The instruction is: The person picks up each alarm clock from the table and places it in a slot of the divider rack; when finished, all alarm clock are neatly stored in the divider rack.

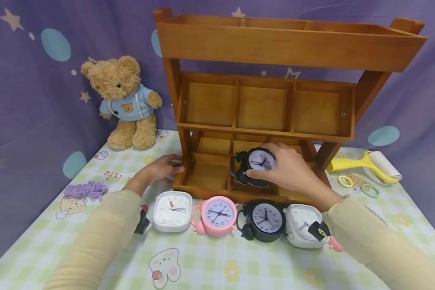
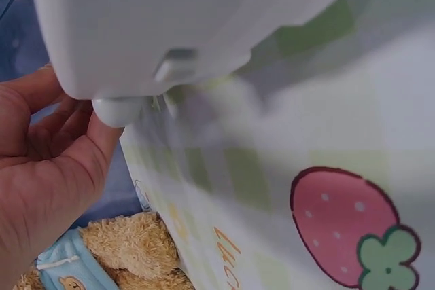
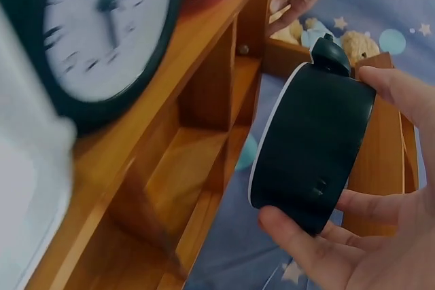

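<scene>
A black twin-bell alarm clock (image 1: 261,161) is in my right hand (image 1: 291,167), turned sideways over the lowest tier of the wooden rack (image 1: 290,48). My thumb and fingers grip its round case (image 3: 312,140), as the right wrist view shows. At the rack's lower left end, my left hand (image 1: 163,169) holds the side edge with thumb and fingers. Along the rack's front lie a white square clock (image 1: 173,211), a pink alarm clock (image 1: 217,217), another black alarm clock (image 1: 266,219) and a second white clock (image 1: 301,221). A white clock blocks part of the left wrist view.
A teddy bear (image 1: 119,100) in a blue hoodie stands at the left back. Purple yarn (image 1: 87,189) lies left on the checked tablecloth (image 1: 199,270). To the right are a yellow lint roller (image 1: 366,163), a yellow ring (image 1: 345,181) and a green ring (image 1: 370,191).
</scene>
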Action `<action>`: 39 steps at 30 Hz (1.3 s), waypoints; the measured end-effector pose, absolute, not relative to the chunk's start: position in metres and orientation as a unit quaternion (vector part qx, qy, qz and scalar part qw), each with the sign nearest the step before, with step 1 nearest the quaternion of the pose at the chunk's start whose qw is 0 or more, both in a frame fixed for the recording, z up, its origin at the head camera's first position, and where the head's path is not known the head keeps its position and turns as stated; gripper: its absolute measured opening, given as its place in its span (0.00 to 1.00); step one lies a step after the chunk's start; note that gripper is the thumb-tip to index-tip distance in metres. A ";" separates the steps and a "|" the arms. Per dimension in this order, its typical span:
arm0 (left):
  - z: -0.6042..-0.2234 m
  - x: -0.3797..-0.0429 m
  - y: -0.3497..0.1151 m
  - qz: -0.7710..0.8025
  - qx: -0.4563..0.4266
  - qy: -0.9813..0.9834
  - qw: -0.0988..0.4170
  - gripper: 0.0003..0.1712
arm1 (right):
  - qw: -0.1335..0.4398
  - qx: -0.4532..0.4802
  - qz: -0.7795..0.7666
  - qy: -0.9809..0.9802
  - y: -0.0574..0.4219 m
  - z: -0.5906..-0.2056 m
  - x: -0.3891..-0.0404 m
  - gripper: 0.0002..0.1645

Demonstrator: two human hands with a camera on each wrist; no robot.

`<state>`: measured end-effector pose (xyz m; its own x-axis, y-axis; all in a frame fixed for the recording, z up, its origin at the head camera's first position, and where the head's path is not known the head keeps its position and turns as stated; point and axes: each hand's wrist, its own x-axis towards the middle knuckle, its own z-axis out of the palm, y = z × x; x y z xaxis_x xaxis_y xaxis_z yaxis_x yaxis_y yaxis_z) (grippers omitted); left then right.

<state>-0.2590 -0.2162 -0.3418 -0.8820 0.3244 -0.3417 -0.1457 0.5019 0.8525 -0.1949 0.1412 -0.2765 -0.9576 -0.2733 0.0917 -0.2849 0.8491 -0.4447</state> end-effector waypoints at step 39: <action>-0.340 -0.261 -0.217 0.491 0.043 0.835 0.245 0.33 | -0.040 0.120 0.172 -0.977 0.019 -0.302 -0.248 0.58</action>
